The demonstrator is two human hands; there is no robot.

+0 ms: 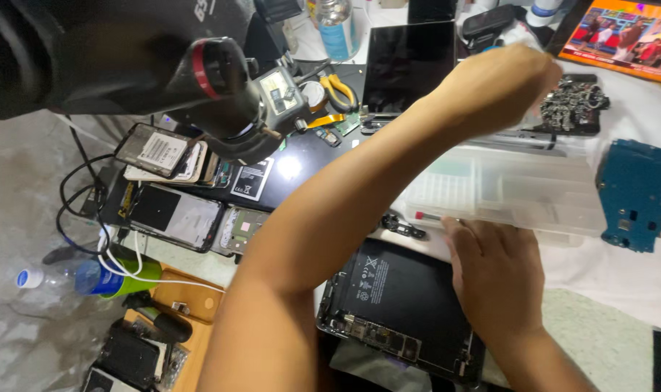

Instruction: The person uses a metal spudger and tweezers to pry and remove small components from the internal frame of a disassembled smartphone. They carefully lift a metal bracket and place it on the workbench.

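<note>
Cluttered repair bench, seen from above.

Left hand (501,83): upper right of the frame, forearm crossing diagonally from the lower centre. The hand hangs over the far edge of the clear plastic parts box (519,192), fingers curled downward. Fingertips are blurred, so I cannot tell whether they pinch anything.

Right hand (494,272): lower right of centre, palm down, fingers spread flat and gripping nothing. Fingertips touch the near edge of the clear plastic parts box; the heel of the hand lies over the opened tablet (396,297).

Opened tablet: bottom centre, back off, black battery and circuit strip exposed. It lies just below the parts box.

Parts box: right of centre, translucent, divided into compartments, between the two hands.

Around them:
- Blue circuit board (635,192), right edge, just beside the box.
- Dark tray of small parts (573,105), upper right, behind the left hand.
- Black tablet screen (410,65), top centre.
- Yellow-handled pliers (337,91), left of that screen.
- Microscope head (229,94), upper left, large and dark with a red ring.
- Several phones (174,214) stacked and opened, centre left.
- Water bottle (62,279), lying lower left.
- White cable (138,272) running by the phones.
</note>
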